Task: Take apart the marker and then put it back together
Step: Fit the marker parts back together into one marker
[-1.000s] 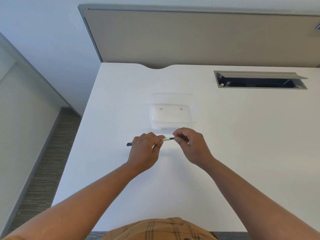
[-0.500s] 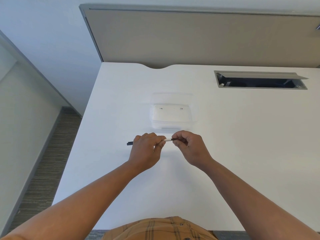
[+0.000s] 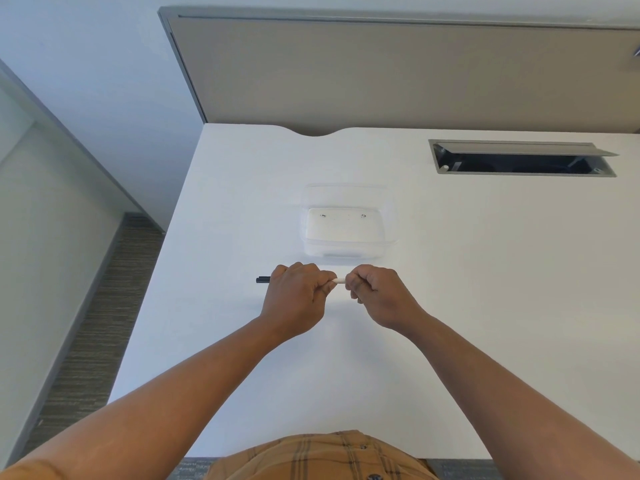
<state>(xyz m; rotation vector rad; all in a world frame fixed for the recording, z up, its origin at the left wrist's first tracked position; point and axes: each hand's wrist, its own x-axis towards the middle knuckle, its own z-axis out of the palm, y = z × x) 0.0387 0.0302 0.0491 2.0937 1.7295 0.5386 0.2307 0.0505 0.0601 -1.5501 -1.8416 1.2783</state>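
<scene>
A thin marker (image 3: 338,280) lies level between both fists above the white desk. Only a short white stretch of its barrel shows between the hands, and its black end (image 3: 263,279) sticks out past the left of my left hand (image 3: 298,296). That hand is closed around the barrel. My right hand (image 3: 375,294) is closed on the marker's right end, which its fingers hide. The two hands are almost touching.
A clear plastic container (image 3: 346,252) sits on the white desk (image 3: 485,271) just beyond the hands. A cable slot with an open grey lid (image 3: 519,157) is at the back right. A beige partition (image 3: 381,74) backs the desk, whose left edge (image 3: 162,271) drops to the floor.
My right hand has slid left along the marker toward my left hand, so the black part seen earlier between the hands is now covered. The left hand has stayed put.
</scene>
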